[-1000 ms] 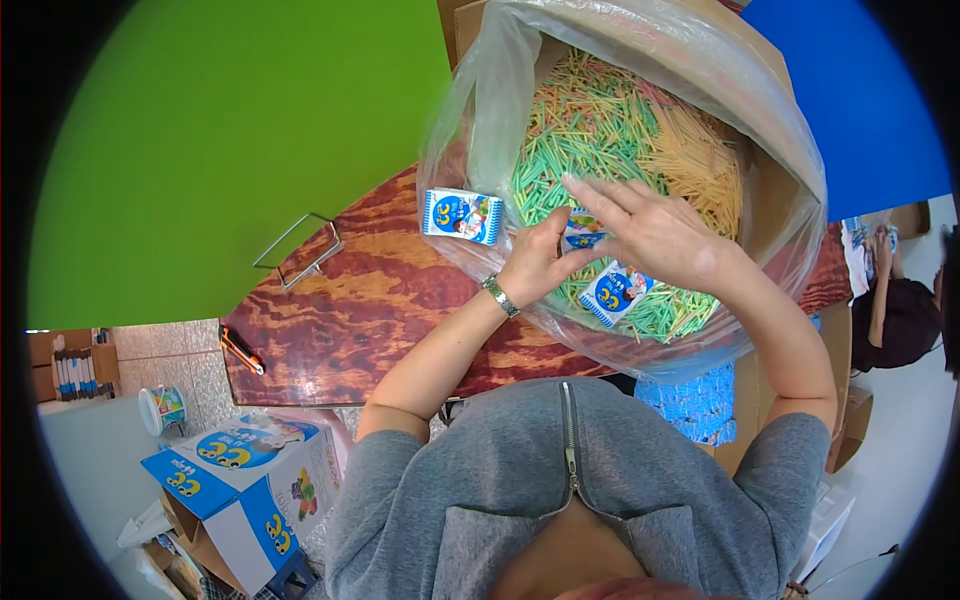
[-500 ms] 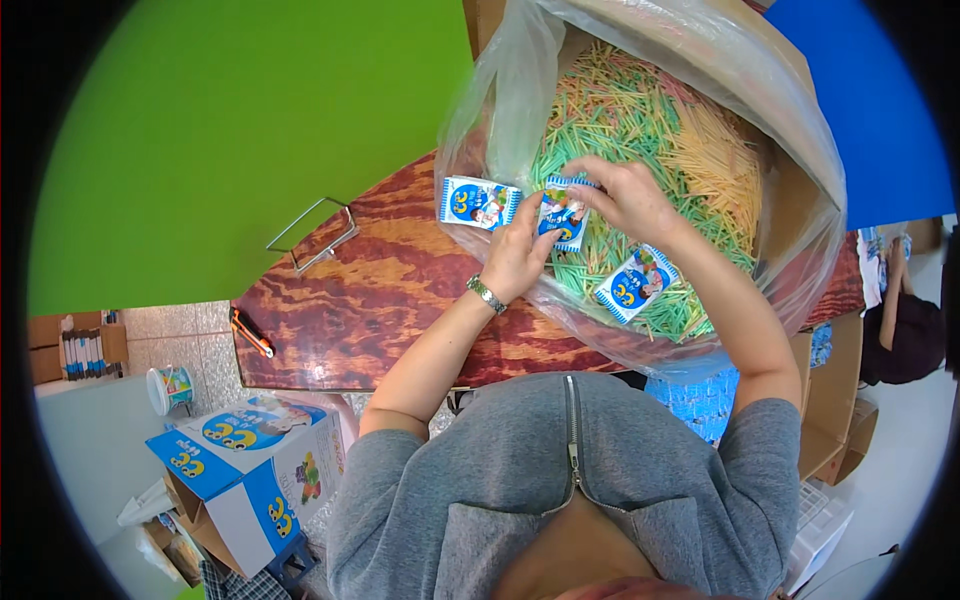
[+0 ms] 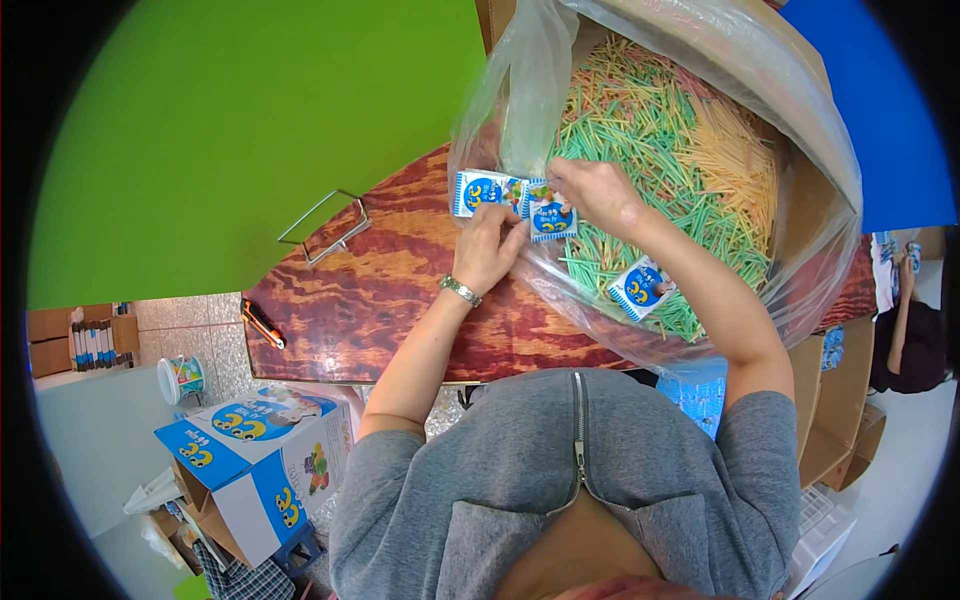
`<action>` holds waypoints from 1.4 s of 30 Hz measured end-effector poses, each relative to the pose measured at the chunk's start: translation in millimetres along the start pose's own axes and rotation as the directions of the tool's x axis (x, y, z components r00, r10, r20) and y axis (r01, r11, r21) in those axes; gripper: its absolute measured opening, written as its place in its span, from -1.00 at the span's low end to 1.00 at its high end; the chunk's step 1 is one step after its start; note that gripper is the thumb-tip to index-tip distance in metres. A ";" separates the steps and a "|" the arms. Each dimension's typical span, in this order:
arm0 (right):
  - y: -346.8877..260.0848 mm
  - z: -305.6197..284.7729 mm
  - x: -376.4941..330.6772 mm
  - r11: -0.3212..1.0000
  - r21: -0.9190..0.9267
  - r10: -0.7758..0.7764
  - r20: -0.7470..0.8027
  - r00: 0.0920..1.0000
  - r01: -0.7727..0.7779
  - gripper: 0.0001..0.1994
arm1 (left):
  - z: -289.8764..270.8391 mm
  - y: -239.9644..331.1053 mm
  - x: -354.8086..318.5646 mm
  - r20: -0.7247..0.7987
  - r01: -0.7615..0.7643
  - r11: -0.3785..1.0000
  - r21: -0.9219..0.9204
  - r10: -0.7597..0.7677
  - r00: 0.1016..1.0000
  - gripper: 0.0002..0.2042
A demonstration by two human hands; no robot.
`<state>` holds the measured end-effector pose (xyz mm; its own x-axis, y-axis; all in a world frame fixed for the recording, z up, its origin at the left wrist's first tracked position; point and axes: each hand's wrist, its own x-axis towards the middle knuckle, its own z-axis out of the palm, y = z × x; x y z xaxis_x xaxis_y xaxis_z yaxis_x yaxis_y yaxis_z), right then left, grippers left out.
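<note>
Your left hand [image 3: 487, 252] and right hand [image 3: 590, 190] meet, both pinching the small blue-and-white packet [image 3: 549, 215] at the plastic bag's [image 3: 800, 110] near-left rim, coloured sticks [image 3: 680, 150] just beyond.

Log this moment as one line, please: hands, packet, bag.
left hand: holds small blue-and-white packet | right hand: pinches same packet's top | over plastic bag of coloured sticks | second packet lying in bag

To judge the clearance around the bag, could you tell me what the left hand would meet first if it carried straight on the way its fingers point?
The left hand points up toward the blue-and-white packet lying at its fingertips; depth is unclear.
</note>
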<state>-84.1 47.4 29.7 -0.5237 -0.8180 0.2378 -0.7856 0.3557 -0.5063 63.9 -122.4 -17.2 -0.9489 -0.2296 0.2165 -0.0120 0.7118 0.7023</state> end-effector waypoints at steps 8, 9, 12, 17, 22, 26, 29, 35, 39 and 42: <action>-4.7 -10.5 -10.2 0.999 -0.017 0.033 0.044 0.998 -0.032 -0.91 | -21.4 -1.9 44.3 0.208 -0.350 0.763 0.543 0.282 0.937 -0.36; -4.5 -10.3 -11.5 0.998 -0.057 0.006 0.015 1.000 -0.005 -0.93 | -21.5 -6.4 48.3 0.235 -0.381 0.742 0.552 0.300 0.925 -0.35; -3.8 -9.8 -16.6 0.999 -0.032 0.019 0.022 1.000 -0.019 -0.92 | -25.6 -16.8 53.8 0.269 -0.448 0.666 0.596 0.360 0.893 -0.37; 2.2 -10.7 -25.1 0.998 -0.062 0.028 0.025 0.999 -0.026 -0.92 | -28.9 -17.0 47.2 0.299 -0.557 0.654 0.512 0.471 0.829 -0.37; -6.3 -11.5 -31.7 0.995 -0.037 -0.089 0.059 0.994 0.092 -0.93 | -29.9 -12.2 48.9 0.380 -0.470 0.616 0.632 0.282 0.881 -0.30; -5.4 -5.0 -37.2 0.960 -0.181 -0.213 0.032 0.976 0.215 -0.89 | -43.9 -5.4 47.9 0.302 -0.452 0.627 0.635 0.337 0.892 -0.25; -5.1 -5.4 -38.4 0.957 -0.206 -0.195 0.076 0.978 0.206 -0.89 | -56.4 9.7 47.0 -0.013 -0.427 0.763 0.486 0.495 0.869 -0.27; -8.2 0.9 -39.7 0.934 -0.216 -0.280 0.053 0.958 0.285 -0.89 | -40.7 60.2 68.1 -0.047 -0.549 0.713 0.436 0.627 0.777 -0.37; -11.5 -6.3 -39.9 0.953 -0.185 -0.218 0.129 0.967 0.240 -0.86 | -18.3 25.4 118.7 0.035 -0.455 0.569 0.685 0.598 0.801 -0.46; -12.9 -8.6 -40.2 0.955 -0.182 -0.211 0.141 0.967 0.235 -0.86 | -10.1 6.1 130.0 0.057 -0.384 0.509 0.770 0.545 0.837 -0.46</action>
<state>-55.8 79.6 33.8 -0.2945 -0.9299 0.2203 -0.9330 0.2299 -0.2767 -56.3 -154.6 22.1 -0.8183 0.2333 0.5253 0.1151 0.9619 -0.2479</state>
